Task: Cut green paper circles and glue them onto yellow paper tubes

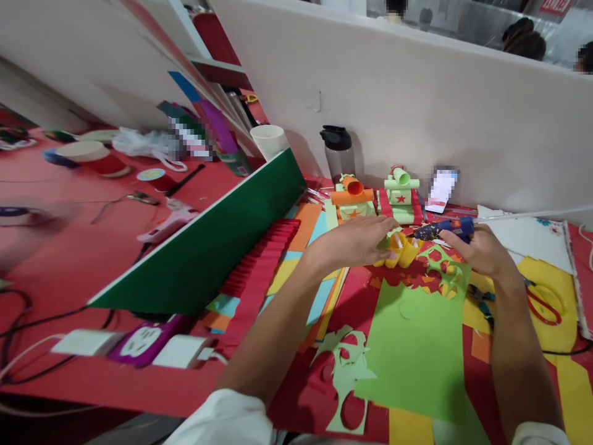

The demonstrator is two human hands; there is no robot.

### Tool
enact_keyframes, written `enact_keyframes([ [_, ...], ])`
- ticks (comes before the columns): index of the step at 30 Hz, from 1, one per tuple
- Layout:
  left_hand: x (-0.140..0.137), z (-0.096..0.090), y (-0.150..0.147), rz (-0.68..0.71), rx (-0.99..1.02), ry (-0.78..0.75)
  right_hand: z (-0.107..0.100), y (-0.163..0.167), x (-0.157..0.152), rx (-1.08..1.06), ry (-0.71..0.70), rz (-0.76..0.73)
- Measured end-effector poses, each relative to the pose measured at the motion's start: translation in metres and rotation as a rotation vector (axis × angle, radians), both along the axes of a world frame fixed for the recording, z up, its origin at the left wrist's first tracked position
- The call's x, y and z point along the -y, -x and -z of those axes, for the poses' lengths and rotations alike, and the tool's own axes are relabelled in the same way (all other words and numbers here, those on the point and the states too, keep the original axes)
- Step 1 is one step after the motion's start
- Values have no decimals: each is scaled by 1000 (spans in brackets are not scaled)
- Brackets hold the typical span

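Observation:
My right hand is wrapped round a blue hot glue gun, whose nozzle points left. The nozzle is right by a yellow rolled-paper model. Fingers of my left hand hold that yellow paper model from its left side; the back of the hand hides part of the grip. Behind it stand an orange-topped paper model and a light green paper model, each with a star on its front. A green paper sheet and cut-out green scraps lie in front of the model.
On the left a green board leans at a slant, with a power strip below it. A bottle and a phone stand by the white partition. Red-handled scissors and pliers lie near my right forearm.

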State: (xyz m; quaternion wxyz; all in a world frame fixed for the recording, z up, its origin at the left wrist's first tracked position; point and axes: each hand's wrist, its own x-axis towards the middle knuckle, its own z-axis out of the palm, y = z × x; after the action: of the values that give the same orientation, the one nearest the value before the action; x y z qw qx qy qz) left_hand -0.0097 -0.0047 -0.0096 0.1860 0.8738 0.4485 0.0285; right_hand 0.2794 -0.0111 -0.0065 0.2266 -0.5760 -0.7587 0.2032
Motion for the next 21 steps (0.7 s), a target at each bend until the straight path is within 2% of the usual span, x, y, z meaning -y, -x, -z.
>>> enact_keyframes([
  [11,0,3,-7,-3,-47,-37,-3,-6,-1,10,74,-7],
  [21,2,-2,-11,-10,-70,-25,-4,-1,-1,-13,45,15],
])
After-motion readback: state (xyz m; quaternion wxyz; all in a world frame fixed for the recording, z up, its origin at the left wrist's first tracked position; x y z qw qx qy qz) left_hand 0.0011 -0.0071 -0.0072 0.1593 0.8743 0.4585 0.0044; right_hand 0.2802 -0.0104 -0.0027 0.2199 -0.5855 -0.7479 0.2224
